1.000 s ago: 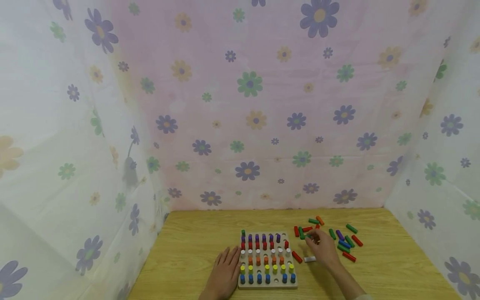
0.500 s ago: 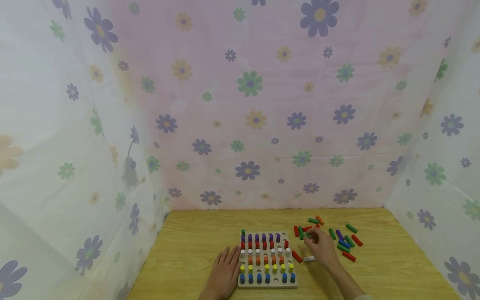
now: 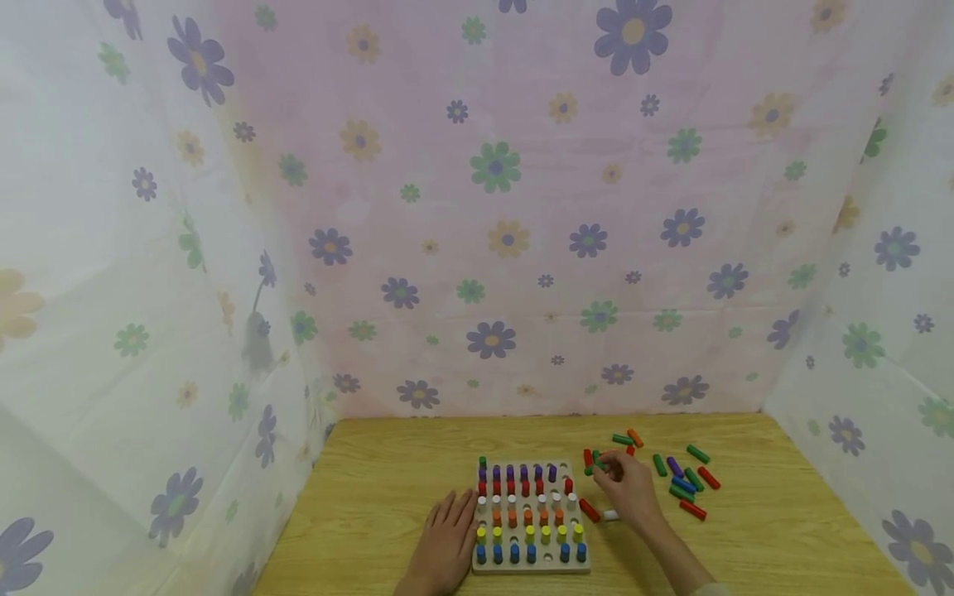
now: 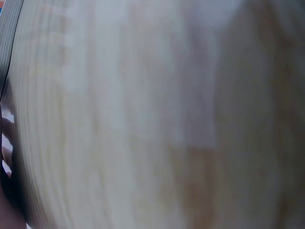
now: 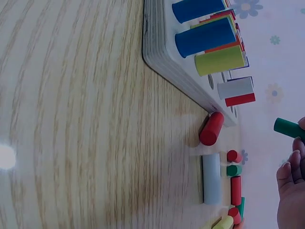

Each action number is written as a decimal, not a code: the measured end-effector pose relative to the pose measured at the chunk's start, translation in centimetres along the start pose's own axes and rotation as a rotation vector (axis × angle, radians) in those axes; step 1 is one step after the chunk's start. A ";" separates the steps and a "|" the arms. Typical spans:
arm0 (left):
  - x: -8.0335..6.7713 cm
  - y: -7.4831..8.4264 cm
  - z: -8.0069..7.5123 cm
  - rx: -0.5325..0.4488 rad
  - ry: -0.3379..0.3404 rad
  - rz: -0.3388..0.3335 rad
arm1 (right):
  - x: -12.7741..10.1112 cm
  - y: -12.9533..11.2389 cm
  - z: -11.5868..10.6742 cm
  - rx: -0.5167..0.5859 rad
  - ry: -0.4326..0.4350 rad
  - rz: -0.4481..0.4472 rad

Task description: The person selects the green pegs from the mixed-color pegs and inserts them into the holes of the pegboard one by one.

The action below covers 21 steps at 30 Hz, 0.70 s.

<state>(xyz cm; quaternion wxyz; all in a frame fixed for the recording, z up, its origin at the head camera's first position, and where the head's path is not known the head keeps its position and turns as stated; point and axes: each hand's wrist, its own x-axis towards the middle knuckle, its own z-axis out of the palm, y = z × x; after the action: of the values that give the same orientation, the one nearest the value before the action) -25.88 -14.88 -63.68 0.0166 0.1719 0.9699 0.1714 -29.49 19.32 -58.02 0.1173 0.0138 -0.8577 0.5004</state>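
1. The table (image 3: 387, 497) is pale wood with a fine straight grain, matte; the left wrist view shows only that grain, blurred, so close that nothing else can be read from it.
2. The peg board (image 3: 531, 566) is a flat square slab of light wood with rounded corners and layered edges, drilled in rows. Smooth painted cylinders stand upright in it, row by colour: blue nearest, then yellow, orange, white, red, purple, and one green at the far left corner.
3. The left hand (image 3: 445, 546) lies flat on the table, fingers straight and together, touching the board's left edge.
4. The right hand (image 3: 626, 490) is raised just right of the board's far corner, fingers curled, pinching a short green peg (image 5: 289, 128) at its tips; the peg is off the table.
5. A red peg (image 3: 590, 510) lies on its side just beside the board's right edge, and a white peg (image 5: 211, 177) lies near it.
6. Loose pegs (image 3: 689, 480), green, red, blue, purple and orange, lie scattered on their sides farther right, well apart from the board.
7. Thin flowered cloth (image 3: 492, 207) walls the table on three sides; bare wood lies open left of the board and along the far edge.
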 end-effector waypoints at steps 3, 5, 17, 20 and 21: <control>0.0 0.0 -0.2 0.003 -0.013 -0.004 | 0.1 -0.4 0.5 0.012 -0.009 0.013; 0.0 0.0 -0.2 0.007 -0.016 -0.002 | 0.1 -0.6 0.8 0.016 -0.013 0.022; 0.0 -0.1 0.0 -0.003 -0.006 0.001 | 0.3 -1.5 2.3 0.041 -0.008 0.011; 0.0 -0.1 0.0 0.000 -0.006 0.002 | 0.3 -1.6 2.5 0.038 -0.005 0.015; 0.0 -0.1 0.0 0.000 -0.006 0.002 | 0.3 -1.7 2.6 0.036 -0.005 0.020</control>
<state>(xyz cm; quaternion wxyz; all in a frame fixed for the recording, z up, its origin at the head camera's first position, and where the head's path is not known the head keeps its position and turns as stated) -25.91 -14.98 -63.70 0.0193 0.1734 0.9697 0.1711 -30.05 16.27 -57.76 0.1100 0.0083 -0.8490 0.5168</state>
